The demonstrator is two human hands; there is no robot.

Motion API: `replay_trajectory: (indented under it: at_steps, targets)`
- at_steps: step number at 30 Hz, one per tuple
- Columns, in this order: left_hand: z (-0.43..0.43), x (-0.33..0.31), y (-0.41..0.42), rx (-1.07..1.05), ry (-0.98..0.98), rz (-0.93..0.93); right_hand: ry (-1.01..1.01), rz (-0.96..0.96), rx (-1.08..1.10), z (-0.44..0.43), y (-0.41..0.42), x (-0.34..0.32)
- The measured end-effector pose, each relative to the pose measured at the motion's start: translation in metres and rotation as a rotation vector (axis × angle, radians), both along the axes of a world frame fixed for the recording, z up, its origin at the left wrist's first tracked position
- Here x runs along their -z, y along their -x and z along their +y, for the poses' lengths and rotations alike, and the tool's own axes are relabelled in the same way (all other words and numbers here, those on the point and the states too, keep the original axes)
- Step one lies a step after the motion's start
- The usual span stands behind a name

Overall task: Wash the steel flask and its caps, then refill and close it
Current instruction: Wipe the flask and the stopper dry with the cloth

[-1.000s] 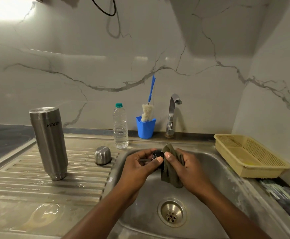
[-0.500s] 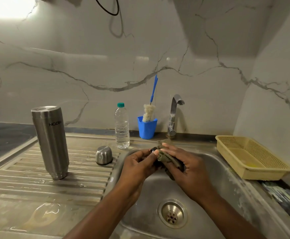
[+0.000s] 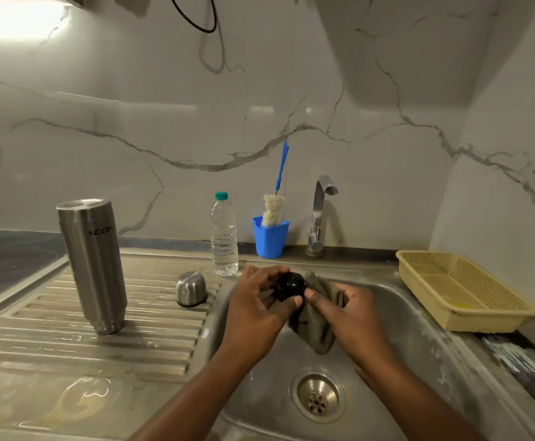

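Head view: over the sink [image 3: 419, 338], the left hand [image 3: 260, 316] curls fingers and thumb round a glossy, round black cap [image 3: 290, 286], while the right hand [image 3: 353, 318] pinches a limp olive-grey cloth [image 3: 318, 329] against the cap's right side. Farther left on the ribbed draining board [image 3: 46, 316], a domed steel cap [image 3: 191, 288] sits rim-down. Left of it the tall brushed-steel flask [image 3: 93, 265] stands upright, its lettering upside down.

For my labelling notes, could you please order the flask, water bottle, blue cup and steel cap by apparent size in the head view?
1. flask
2. water bottle
3. blue cup and steel cap: nearly alike, and the cap is nearer the camera, so unranked.
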State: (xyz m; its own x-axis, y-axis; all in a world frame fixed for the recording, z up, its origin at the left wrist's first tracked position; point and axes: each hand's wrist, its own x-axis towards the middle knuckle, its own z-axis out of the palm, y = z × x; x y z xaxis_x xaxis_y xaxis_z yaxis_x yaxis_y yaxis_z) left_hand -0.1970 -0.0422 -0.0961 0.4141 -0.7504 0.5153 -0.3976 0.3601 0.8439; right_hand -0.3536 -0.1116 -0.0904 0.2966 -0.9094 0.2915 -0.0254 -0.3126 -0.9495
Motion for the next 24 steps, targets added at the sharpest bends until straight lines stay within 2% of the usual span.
replay_trajectory:
  at_steps: [5, 7, 10, 13, 16, 18, 21, 24]
  targets:
    - [0.0016, -0.0048, -0.0035, 0.059, 0.008, 0.114, 0.158, 0.016, 0.009, 0.0030, -0.0036, 0.0015]
    - [0.0026, -0.0038, -0.0049, 0.065, 0.002, 0.130, 0.122, -0.001, -0.048, 0.0046, -0.0060, 0.0017]
    - [0.0034, -0.0014, -0.0051, 0.027, -0.009, 0.055, 0.050, 0.024, -0.132, 0.0052, -0.0051, 0.0010]
    - [0.0022, -0.0007, -0.0032, -0.011, -0.006, -0.002, 0.092, 0.064, -0.022, 0.0008, -0.0032, 0.0021]
    - [0.0016, -0.0040, 0.0004, 0.018, -0.005, 0.083, 0.238, 0.136, 0.117, 0.0005, -0.0020, 0.0015]
    - [0.0023, -0.0063, 0.0002, 0.044, -0.007, 0.145, 0.292, 0.130, 0.115, 0.0023, -0.0034, 0.0021]
    - [0.0038, -0.0049, -0.0033, 0.059, -0.014, 0.210, 0.226, 0.099, -0.013, 0.0063, -0.0079, 0.0031]
    - [0.0033, -0.0009, -0.0022, 0.015, -0.030, 0.148, 0.222, 0.157, -0.009, 0.0051, -0.0068, 0.0021]
